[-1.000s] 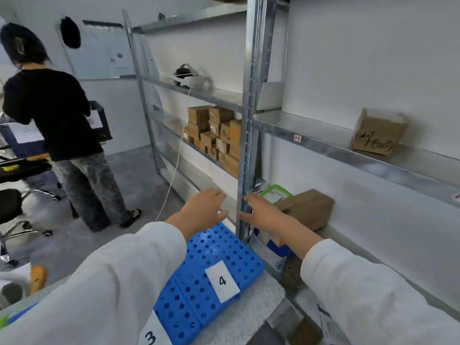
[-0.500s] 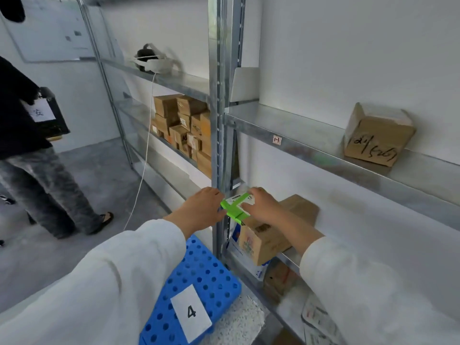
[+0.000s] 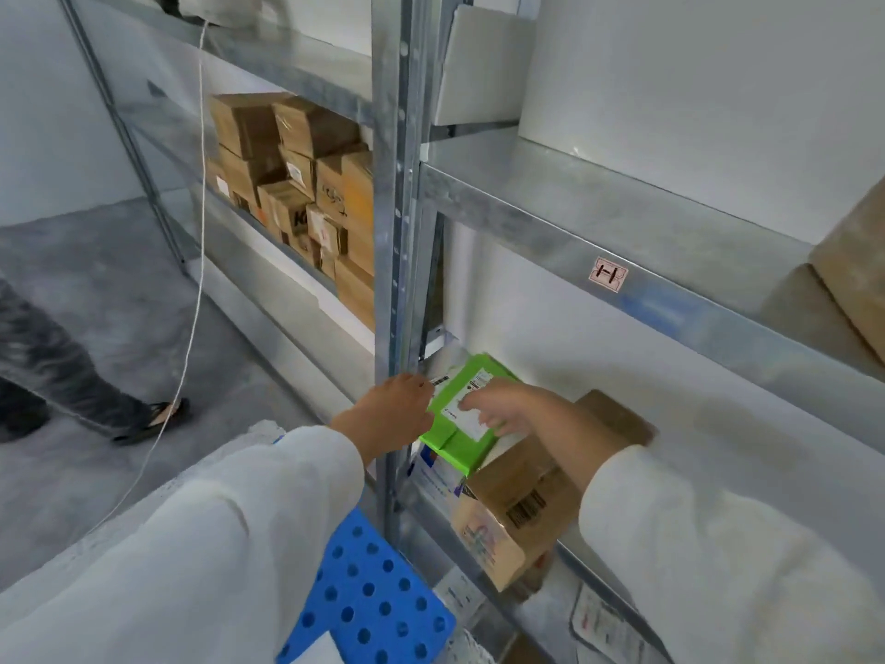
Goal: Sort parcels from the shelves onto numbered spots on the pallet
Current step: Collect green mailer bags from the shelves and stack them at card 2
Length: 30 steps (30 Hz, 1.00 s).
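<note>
Head view looks down into a metal rack. Both hands meet at a green parcel (image 3: 455, 445) with a white label, which lies tilted on top of a brown box (image 3: 522, 500) at the front of the lower shelf (image 3: 582, 565), just right of the rack's post (image 3: 397, 232). The right hand (image 3: 515, 409) reaches in from the right and holds the parcel, its fingers (image 3: 471, 401) bent and spread across the label. The left hand (image 3: 383, 416) comes round the post and touches the parcel's left edge with bent fingers; the back of the hand hides whether they clasp the parcel or only rest against it. Both arms wear white sleeves.

A white and blue package (image 3: 433, 476) sits under the parcel's near end, beside the box. Below the left sleeve lies a corner of the blue perforated pallet (image 3: 373, 591). The upper shelf (image 3: 670, 289) carries a small tag marked H (image 3: 608, 274) on its front edge and a carton (image 3: 852, 266) at the far right. Past the post, a stack of cartons (image 3: 297, 184) fills the next bay, and a white cord (image 3: 196, 280) hangs down in front of it. Another person's leg (image 3: 48, 361) and sandalled foot stand on the grey floor at the left.
</note>
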Available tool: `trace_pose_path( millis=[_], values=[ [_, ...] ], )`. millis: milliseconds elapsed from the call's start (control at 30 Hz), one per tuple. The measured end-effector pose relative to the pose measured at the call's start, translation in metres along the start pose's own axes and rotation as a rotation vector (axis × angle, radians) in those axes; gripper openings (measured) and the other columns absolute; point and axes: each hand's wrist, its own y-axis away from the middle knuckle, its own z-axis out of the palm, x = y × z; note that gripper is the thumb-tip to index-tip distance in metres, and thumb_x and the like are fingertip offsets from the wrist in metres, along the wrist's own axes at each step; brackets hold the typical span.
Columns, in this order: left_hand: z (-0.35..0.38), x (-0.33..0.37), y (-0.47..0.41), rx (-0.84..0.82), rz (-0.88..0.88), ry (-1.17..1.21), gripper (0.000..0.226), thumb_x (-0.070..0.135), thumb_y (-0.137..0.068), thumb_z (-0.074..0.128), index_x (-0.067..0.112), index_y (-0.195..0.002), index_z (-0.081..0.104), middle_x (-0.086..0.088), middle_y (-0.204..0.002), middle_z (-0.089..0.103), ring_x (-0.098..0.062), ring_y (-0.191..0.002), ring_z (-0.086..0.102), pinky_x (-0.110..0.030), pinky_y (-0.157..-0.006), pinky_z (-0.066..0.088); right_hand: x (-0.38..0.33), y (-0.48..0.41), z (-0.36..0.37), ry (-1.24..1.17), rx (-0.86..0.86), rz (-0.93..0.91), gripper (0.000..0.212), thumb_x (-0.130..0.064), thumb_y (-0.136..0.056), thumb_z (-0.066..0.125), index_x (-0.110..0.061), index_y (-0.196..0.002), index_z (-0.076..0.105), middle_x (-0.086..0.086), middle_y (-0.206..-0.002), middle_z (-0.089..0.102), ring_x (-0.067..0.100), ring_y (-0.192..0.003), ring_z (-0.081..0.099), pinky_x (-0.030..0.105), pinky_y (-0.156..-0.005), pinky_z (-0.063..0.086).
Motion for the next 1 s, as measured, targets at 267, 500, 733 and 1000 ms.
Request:
trace_pose_path(
  millis=[267, 500, 733, 1000],
  values=[
    [0.043, -0.002, -0.054, -0.065, -0.128, 0.162, 0.050, 0.038, -0.096, 0.045, 0.004, -0.133, 0.042, -0.013, -0.133, 0.047, -0.031, -0.121, 0.047, -0.043, -0.099, 0.044, 0.014, -0.052, 0.004, 0.028, 0.026, 0.195, 0.054, -0.015, -0.097, 0.051, -0.003, -0.146, 0.031, 0.017, -0.144, 0.042, 0.034, -0.126, 0.049, 0.041, -0.103, 0.046],
    [0.063, 0.004, -0.082, -0.064, -0.320, 0.280, 0.059, 0.044, -0.098, 0.043, 0.000, -0.137, 0.035, -0.021, -0.138, 0.038, -0.036, -0.130, 0.037, -0.043, -0.106, 0.034, -0.006, -0.067, 0.022, -0.332, -0.121, 0.281, 0.056, -0.023, -0.094, 0.055, -0.002, -0.142, 0.034, 0.024, -0.144, 0.041, 0.036, -0.127, 0.049, 0.044, -0.105, 0.044],
    [0.054, 0.005, -0.087, -0.086, -0.470, 0.489, 0.034, 0.017, -0.101, 0.038, 0.004, -0.130, 0.050, -0.019, -0.134, 0.044, -0.033, -0.124, 0.045, -0.036, -0.099, 0.040, 0.001, -0.078, 0.024, -0.548, -0.050, 0.327, 0.045, -0.013, -0.093, 0.056, -0.006, -0.134, 0.040, 0.021, -0.132, 0.050, 0.038, -0.115, 0.056, 0.055, -0.094, 0.050],
    [0.036, 0.004, -0.081, -0.116, -0.589, 0.830, 0.020, 0.009, -0.092, 0.045, -0.001, -0.105, 0.056, -0.026, -0.122, 0.055, -0.033, -0.106, 0.057, -0.039, -0.089, 0.047, 0.007, -0.056, 0.001, -0.596, -0.031, 0.291, 0.034, -0.005, -0.100, 0.044, 0.002, -0.133, 0.038, 0.017, -0.123, 0.052, 0.035, -0.123, 0.048, 0.048, -0.107, 0.039]
  ],
)
